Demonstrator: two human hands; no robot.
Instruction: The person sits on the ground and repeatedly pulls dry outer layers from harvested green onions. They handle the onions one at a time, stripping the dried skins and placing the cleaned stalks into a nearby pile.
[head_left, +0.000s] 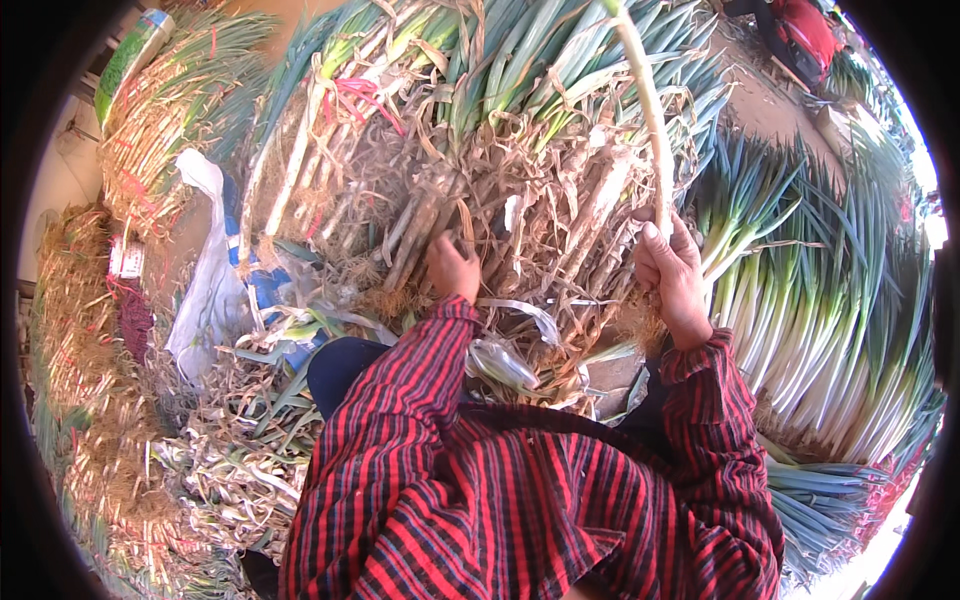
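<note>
In my right hand (673, 274) is one large green onion (646, 97), gripped near its root end. Its pale stalk rises past the top of the view, and brown roots hang below my fingers. My left hand (454, 270) is at the near edge of a pile of untrimmed green onions (540, 180), beside some dirt-covered stalks (420, 225). Those stalks wear dry, papery outer leaves, and their green tops point away from me. My left fingertips are partly hidden, so whether they grip a stalk is unclear.
Cleaned white-stemmed green onions (795, 337) lie in a row at my right. Bundles tied with red string (360, 97) lie ahead; more root-side-up bundles (97, 360) line the left. Peeled leaf scraps (232, 472) and a white plastic sack (206, 300) lie left of my knees. A person in red (806, 37) is at far right.
</note>
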